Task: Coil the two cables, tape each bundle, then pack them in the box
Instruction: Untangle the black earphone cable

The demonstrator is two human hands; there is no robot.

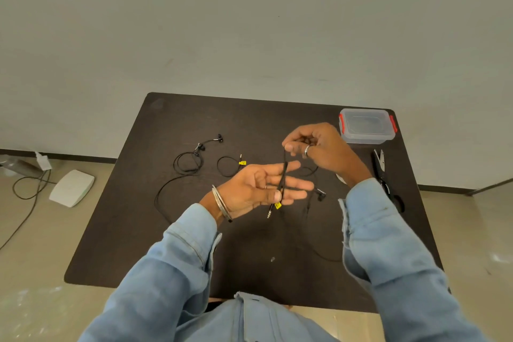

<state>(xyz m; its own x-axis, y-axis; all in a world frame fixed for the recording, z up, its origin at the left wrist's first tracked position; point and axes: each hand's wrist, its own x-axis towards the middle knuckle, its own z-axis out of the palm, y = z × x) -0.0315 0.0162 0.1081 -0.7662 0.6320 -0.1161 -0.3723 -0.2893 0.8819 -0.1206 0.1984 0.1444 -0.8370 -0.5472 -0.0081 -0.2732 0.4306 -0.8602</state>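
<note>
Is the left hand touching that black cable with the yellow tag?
Touching: the head view shows the left hand with its thumb pressing the cable against its fingers.

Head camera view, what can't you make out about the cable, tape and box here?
- Tape roll: only a pale sliver shows, behind the right hand's wrist.
- Held cable: its loop count blurs together across the left hand.
- Box: lid on, contents unreadable through the cloudy plastic.
</note>
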